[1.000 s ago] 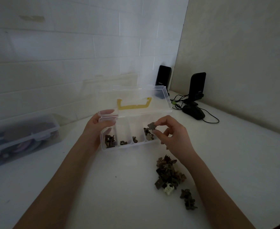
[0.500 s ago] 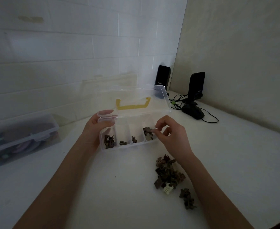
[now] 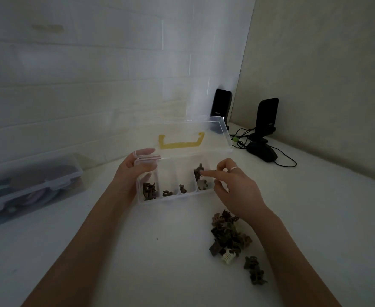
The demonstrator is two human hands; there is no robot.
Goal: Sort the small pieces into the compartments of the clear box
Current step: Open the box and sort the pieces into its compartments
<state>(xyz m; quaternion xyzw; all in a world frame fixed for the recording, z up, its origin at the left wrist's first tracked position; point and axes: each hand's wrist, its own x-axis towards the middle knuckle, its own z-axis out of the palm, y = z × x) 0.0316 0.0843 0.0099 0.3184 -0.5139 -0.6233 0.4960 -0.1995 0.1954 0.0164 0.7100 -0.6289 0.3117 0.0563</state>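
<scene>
Over the clear box [image 3: 173, 197], right hand [image 3: 235, 187] hovers loose-fingered, empty; left hand [image 3: 133, 171] grips its corner

A white bench [image 3: 93, 251] carries an open clear plastic compartment box [image 3: 173, 196], a loose pile of small brown pieces [image 3: 228, 235], a lidded translucent storage box [image 3: 31, 185], two black speakers [image 3: 267, 116] and a black mouse [image 3: 261, 150].

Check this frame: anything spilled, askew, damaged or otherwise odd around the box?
Nothing looks spilled or broken. The clear box sits flat with its lid open, steadied by the left hand. The loose pile beside the right hand is just unsorted stock. One pale piece stands out among the dark ones.
</scene>
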